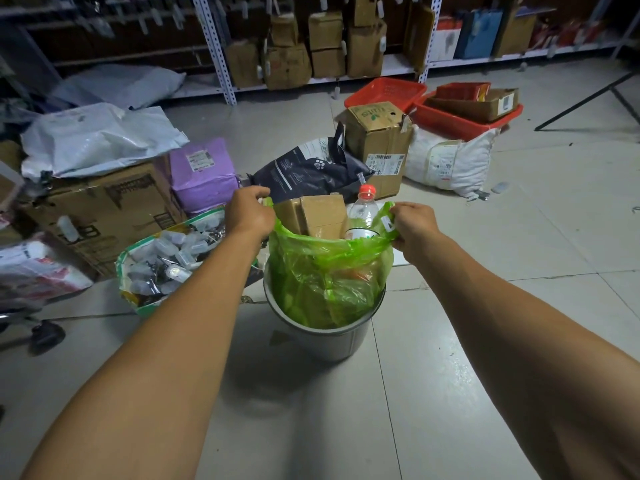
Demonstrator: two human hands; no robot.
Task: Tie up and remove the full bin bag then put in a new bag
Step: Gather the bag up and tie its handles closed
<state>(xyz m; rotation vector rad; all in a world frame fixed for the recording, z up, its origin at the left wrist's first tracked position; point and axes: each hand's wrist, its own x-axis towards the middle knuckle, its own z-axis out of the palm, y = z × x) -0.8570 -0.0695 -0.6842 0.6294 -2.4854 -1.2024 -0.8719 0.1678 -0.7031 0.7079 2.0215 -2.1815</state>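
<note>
A translucent green bin bag (322,275) stands in a round grey bin (332,341) on the tiled floor. Its top is pulled up above the bin's rim. A cardboard box (320,214) and a clear plastic bottle with a red cap (364,209) stick out of the bag's mouth. My left hand (249,211) grips the bag's left top edge. My right hand (414,225) grips the right top edge. Both arms reach forward, one on each side of the bin.
Left of the bin sits a green-rimmed sack of small bottles (166,258), with cardboard boxes (100,209) and parcels behind it. A dark pet-food bag (311,168), a box (379,147), a white sack (450,161) and red crates (460,116) lie beyond. Shelving lines the back wall.
</note>
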